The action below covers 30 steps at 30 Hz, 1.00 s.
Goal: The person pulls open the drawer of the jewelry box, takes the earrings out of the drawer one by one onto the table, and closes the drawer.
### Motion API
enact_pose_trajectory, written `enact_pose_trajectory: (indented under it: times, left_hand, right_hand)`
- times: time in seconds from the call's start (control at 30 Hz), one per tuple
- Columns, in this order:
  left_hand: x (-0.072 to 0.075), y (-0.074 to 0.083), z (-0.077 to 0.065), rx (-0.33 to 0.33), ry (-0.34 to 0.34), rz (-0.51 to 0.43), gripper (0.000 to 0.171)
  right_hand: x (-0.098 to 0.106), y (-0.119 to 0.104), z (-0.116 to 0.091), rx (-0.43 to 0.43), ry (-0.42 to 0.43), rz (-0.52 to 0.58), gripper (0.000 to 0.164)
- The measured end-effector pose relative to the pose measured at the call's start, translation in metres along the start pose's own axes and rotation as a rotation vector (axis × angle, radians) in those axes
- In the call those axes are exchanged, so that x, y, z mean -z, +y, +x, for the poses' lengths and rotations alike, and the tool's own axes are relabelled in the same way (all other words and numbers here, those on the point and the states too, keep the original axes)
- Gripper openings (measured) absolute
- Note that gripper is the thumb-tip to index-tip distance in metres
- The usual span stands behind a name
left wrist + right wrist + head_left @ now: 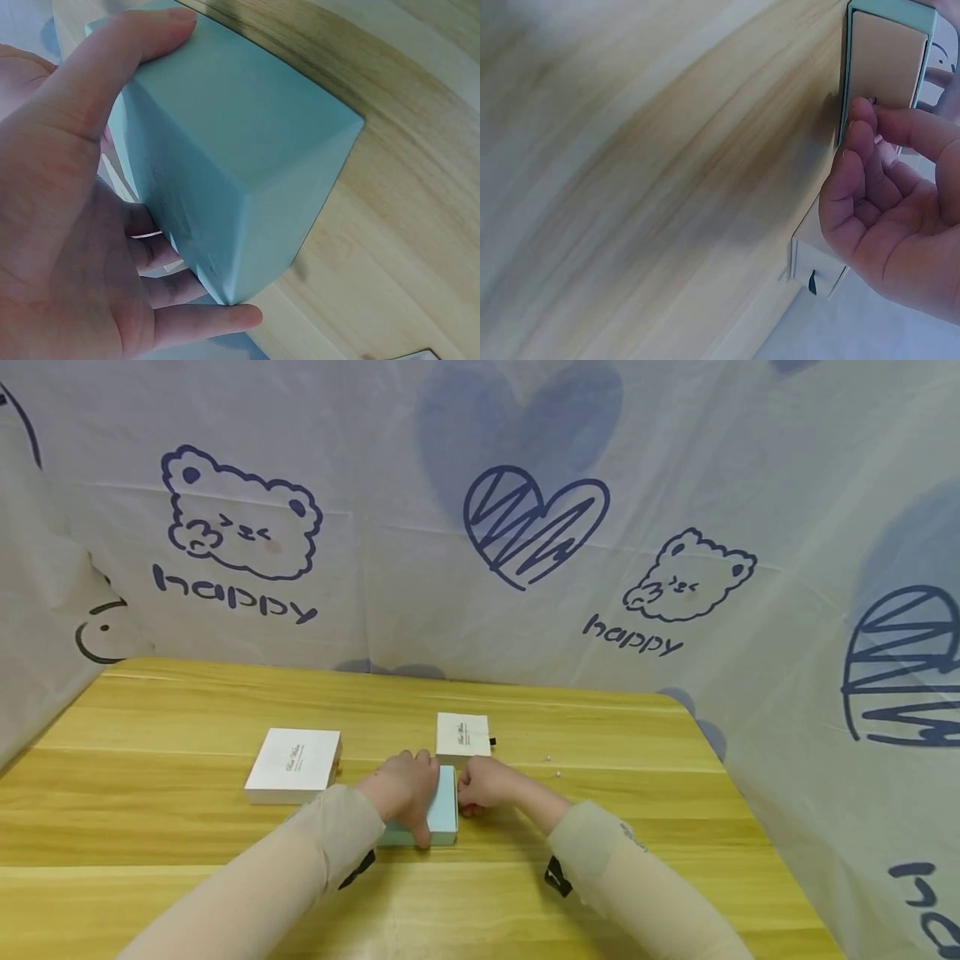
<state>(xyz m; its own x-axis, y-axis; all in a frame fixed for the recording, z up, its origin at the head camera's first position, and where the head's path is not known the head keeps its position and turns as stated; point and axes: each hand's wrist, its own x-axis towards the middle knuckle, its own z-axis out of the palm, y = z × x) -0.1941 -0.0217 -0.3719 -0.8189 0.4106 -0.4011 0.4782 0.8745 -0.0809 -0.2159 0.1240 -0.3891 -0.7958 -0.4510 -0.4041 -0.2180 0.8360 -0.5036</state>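
Note:
A light blue drawer box (444,810) lies on the table in front of the person. My left hand (408,789) grips it from above, thumb on one side and fingers on the other; the left wrist view shows the box's plain blue faces (240,112). At the box's right end is my right hand (489,783). In the right wrist view its thumb and forefinger pinch a small dark pull tab (873,100) on the beige drawer front (886,56). That drawer sits within the blue sleeve, and the other fingers are curled.
A larger white box (294,764) lies to the left. Just behind the blue box stands a small white box (462,735) with a black tab (492,742). Two tiny pearl-like pieces (557,774) lie to the right. A printed cloth (397,585) hangs behind the table.

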Motion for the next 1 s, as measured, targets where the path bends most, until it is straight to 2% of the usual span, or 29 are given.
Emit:
enact_pose_trajectory:
  times: [0.27,1.0]
  left_hand:
    - [0.001,0.001,-0.002,0.005,-0.002,-0.019,0.095]
    - [0.000,0.003,-0.006,0.007,-0.003,-0.049,0.098]
  right_hand:
    - [0.003,0.006,-0.003,-0.017,-0.004,-0.007,0.036]
    - [0.007,0.019,-0.011,-0.065,0.019,0.022,0.035]
